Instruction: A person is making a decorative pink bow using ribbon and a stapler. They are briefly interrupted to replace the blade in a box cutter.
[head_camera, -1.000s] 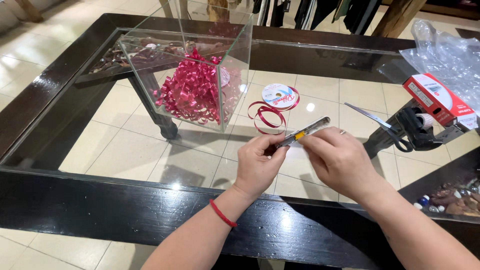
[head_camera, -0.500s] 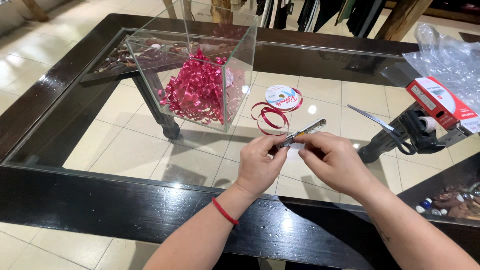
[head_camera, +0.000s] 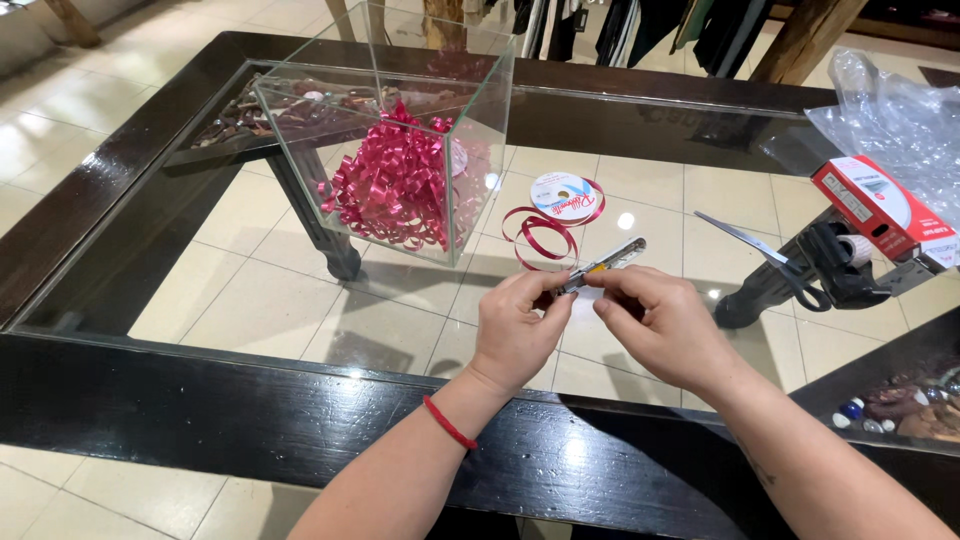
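Change: both hands have slid a little toward the near edge, and the cutter tip now points up and to the right, much as it did before.
Table: big glass table (head_camera: 200, 290) with a dark wood frame — floor tiles show through the glass.
Glass box: clear cube (head_camera: 395, 130) stands on the table, far side, left of middle.
Curled ribbon: a pile of pink curly ribbon (head_camera: 392, 190) sits inside the glass box.
Plastic bag: crinkly clear bag (head_camera: 895, 115) lies at the far right corner.
Red box: small red and white box (head_camera: 880, 207) lies just below the bag.
Left hand: left hand (head_camera: 515, 330) is closed, fingers pinching the near end of the cutter; a red band is on the wrist.
Right hand: right hand (head_camera: 665, 325) is closed too, fingers gripping the same cutter from the right side.
Scissors: black-handled scissors (head_camera: 790, 262) lie on the glass, right of the hands.
Ribbon spool: white spool (head_camera: 562, 193) with a loose loop of pink ribbon — just past the hands.
Cutter: thin silver cutter (head_camera: 605, 263) held between both hands, above the glass.
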